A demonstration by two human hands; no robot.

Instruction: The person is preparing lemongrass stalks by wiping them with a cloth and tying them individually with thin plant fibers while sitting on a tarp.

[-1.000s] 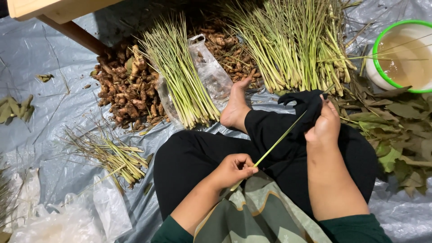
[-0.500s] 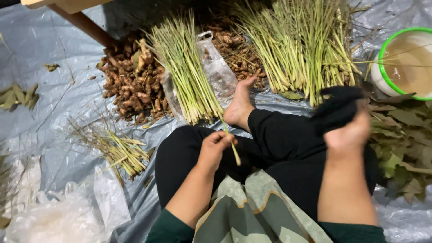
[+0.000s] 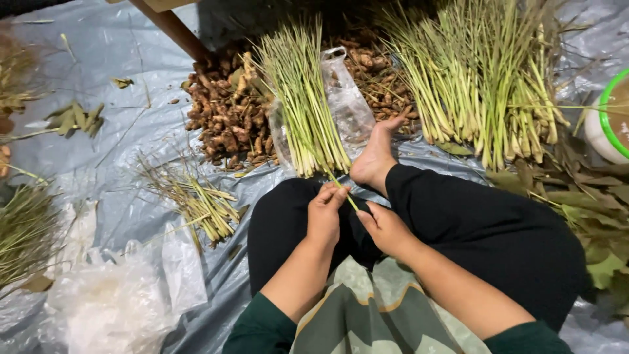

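We sit cross-legged on the gray plastic sheet (image 3: 131,131). Our left hand (image 3: 325,213) pinches a thin green stalk (image 3: 343,192) at its fingers; our right hand (image 3: 385,227), at four o'clock from it, has fingers loosely curled just beside the stalk's lower end. At twelve o'clock lies a stalk bundle (image 3: 303,98), with brown roots (image 3: 226,121) at eleven and a bigger stalk pile (image 3: 485,78) at one.

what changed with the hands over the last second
The right hand let go of the long green stalk's far end and came back in to meet the left hand; both now pinch a short stalk piece between them. The lemongrass bundles and root pile stayed put.
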